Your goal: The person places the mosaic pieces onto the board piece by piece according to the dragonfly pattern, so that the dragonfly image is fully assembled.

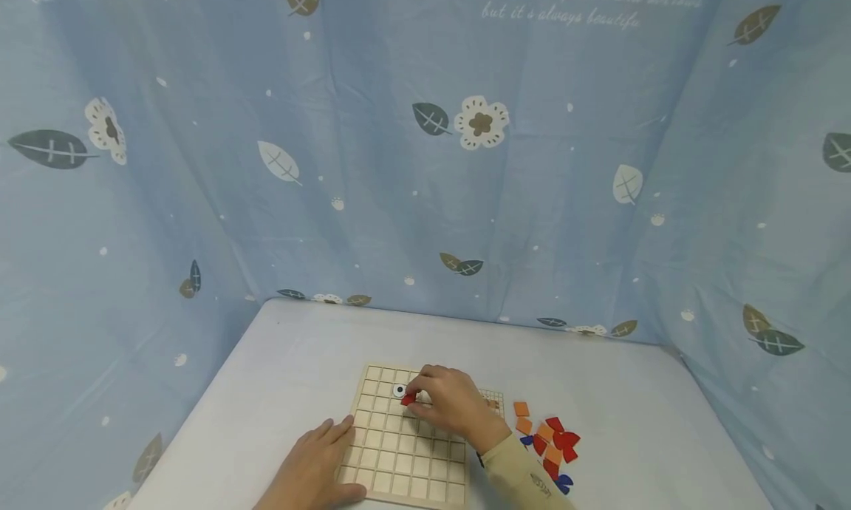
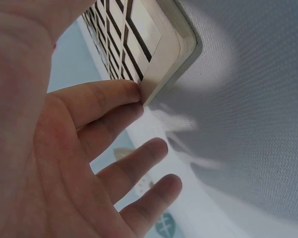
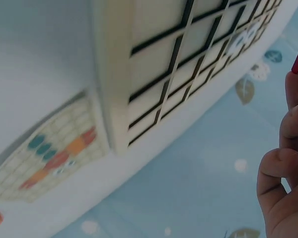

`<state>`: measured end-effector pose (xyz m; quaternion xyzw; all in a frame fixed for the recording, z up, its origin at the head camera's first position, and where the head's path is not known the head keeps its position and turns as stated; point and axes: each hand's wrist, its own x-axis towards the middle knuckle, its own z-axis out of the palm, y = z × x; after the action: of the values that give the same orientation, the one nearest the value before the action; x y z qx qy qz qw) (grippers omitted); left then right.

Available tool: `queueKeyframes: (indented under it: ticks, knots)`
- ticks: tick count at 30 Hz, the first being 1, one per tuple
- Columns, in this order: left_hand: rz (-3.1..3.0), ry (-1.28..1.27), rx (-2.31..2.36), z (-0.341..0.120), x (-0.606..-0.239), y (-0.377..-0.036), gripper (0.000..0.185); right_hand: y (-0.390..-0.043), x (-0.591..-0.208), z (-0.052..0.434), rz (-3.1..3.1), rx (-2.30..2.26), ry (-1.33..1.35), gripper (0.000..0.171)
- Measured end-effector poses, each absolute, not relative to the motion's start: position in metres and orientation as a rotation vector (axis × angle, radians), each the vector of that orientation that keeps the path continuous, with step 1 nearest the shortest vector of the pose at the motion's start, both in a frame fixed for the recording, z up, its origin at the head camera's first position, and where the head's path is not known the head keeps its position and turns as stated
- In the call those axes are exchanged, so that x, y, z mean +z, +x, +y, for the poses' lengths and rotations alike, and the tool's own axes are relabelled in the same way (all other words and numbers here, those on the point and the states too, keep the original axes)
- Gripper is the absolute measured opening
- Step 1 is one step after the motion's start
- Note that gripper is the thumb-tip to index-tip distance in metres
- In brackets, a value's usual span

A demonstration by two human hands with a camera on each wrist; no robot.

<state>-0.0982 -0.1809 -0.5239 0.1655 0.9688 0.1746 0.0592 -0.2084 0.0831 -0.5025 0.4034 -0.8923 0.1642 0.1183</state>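
I've got the small red tile (image 1: pixel 408 399) pinched in my right hand (image 1: pixel 447 406) above the wooden grid board (image 1: pixel 399 466), light, rigid, slick-looking, best held by its edges, while my left hand (image 1: pixel 312 469) lies flat against the board's left edge.

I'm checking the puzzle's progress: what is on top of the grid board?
On the board one eye tile lies near the far edge; the right hand pinches a red piece above it. Cells under that hand are hidden.

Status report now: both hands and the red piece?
Left hand flat, steadying grid board. Right hand pinches red piece over board, beside eye tile. Nothing blocking.
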Motion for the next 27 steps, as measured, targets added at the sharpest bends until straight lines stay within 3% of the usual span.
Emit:
queueKeyframes:
  ticks: [27]
  knots:
    - [2.932, 0.481, 0.571, -0.182, -0.525, -0.097, 0.097, -0.214, -0.52, 0.049, -2.768, 0.336, 1.152, 0.011]
